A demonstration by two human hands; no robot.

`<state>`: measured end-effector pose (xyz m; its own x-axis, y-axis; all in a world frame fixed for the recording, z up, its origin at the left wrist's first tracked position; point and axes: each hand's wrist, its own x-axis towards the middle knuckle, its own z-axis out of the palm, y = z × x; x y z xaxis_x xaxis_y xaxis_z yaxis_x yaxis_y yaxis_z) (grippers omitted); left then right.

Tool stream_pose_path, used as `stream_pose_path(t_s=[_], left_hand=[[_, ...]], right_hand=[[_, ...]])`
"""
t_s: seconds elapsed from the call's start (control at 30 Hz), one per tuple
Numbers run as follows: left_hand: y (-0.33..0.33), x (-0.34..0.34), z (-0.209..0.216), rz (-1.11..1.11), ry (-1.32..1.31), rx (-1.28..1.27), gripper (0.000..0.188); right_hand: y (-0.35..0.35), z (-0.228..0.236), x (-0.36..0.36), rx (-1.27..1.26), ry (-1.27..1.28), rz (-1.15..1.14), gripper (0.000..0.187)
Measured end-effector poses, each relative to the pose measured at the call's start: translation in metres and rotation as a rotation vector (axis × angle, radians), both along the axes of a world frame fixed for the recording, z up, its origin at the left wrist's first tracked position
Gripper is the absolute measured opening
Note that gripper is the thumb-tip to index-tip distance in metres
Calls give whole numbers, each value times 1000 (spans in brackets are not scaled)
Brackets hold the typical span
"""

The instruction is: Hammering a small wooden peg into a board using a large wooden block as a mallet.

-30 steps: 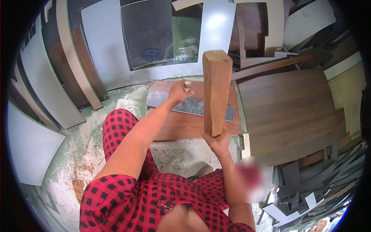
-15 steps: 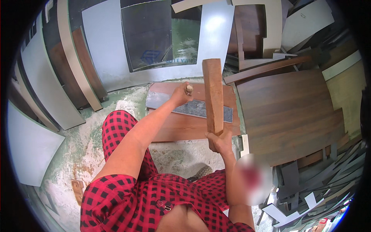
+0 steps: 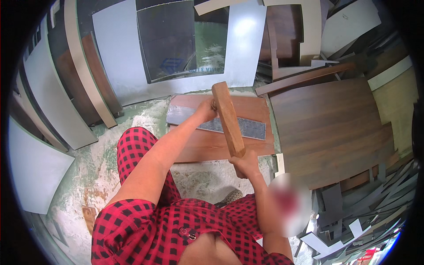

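My right hand (image 3: 247, 164) is closed round the narrow lower end of a long, square-sided wooden block (image 3: 230, 121). The block's far end overlaps the top of what looks like a chisel (image 3: 214, 105), gripped upright in my left hand (image 3: 206, 110). Only its round handle end shows beside the block; its blade is hidden beneath the fist. Whether block and handle touch, I cannot tell. Under my hands, a narrow dark grey strip (image 3: 254, 128) with a paler left end lies across reddish-brown wooden boards (image 3: 198, 148) on the floor.
Large pale panels (image 3: 121, 48) lean at the back and left. A broad dark-brown board (image 3: 327, 132) lies at the right, with a heap of offcuts (image 3: 371, 203) nearer me. My checked trouser leg (image 3: 137, 148) is left of the work, above the dusty floor (image 3: 79, 181).
The wooden block has swung down and leftward from beside the left hand to over the handle end. My left hand stays nearly where it was, still gripping.
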<state>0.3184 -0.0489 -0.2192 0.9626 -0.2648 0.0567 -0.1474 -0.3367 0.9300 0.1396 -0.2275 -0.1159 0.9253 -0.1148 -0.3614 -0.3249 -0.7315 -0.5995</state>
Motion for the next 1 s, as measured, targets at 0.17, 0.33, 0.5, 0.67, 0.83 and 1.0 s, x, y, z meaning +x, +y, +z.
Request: stream_pose_path(t_s=[0.17,0.33,0.5,0.67,0.83,1.0], left_hand=[[16,10,-26,30,-14,-121,62],[20,9,-24,23,83,32,66],[7,-1,12,-25,-8,86,50],[15,3,-1,57,6,-17,49],[15,2,4,-37,155,26,57],[10,4,-7,1,21,49,53]], right_hand=[[18,23,-4,282,-142,-64,56],[27,5,-4,600,-432,-245,51],[-1,-13,-3,115,-189,5,31],[0,2,1,224,-214,-85,30],[-2,5,-2,406,-320,-129,34],[2,11,-4,492,-523,-125,42]])
